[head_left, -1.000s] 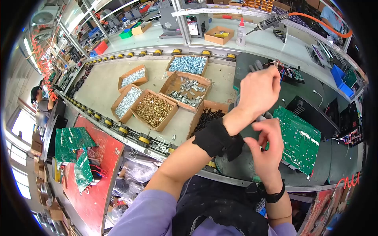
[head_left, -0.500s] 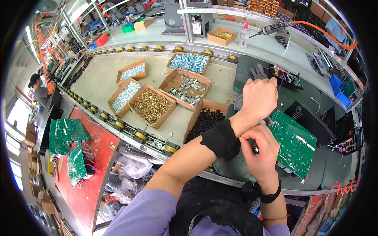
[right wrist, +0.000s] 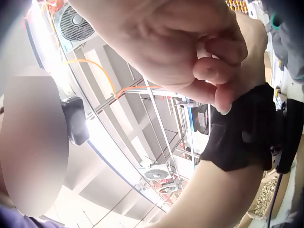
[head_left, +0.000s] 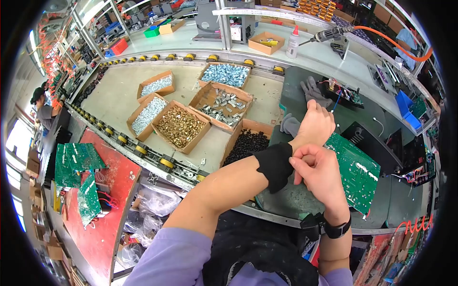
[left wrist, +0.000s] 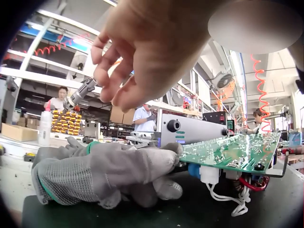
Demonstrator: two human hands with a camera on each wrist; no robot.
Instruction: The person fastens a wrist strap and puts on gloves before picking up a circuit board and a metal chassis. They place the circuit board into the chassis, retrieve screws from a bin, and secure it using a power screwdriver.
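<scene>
My left hand (head_left: 316, 125) hangs over the dark mat with fingers loosely curled and nothing in them. Around that wrist is a black wristband (head_left: 277, 167). The curled thumb and fingers of my right hand (head_left: 318, 172) pinch at the wristband's hand-side edge; in the right wrist view the fingertips (right wrist: 223, 107) overlap this edge. Below the left hand lie grey work gloves (left wrist: 109, 173), beside a green circuit board (left wrist: 232, 152) with white connectors and wires underneath. The same board (head_left: 358, 174) is partly covered by my right hand in the head view.
Cardboard boxes hold black screws (head_left: 245, 145), brass-coloured parts (head_left: 181, 126), and silver clips (head_left: 224, 105). A black panel (head_left: 369, 140) and an opened unit (head_left: 341, 93) lie to the right. A power screwdriver (head_left: 329, 34) and glue bottle (head_left: 292, 45) are at the back.
My right hand has moved up and left from apart to the wristband's edge, its fingers closing in. My left hand has dropped slightly toward me, uncovering more of the gloves.
</scene>
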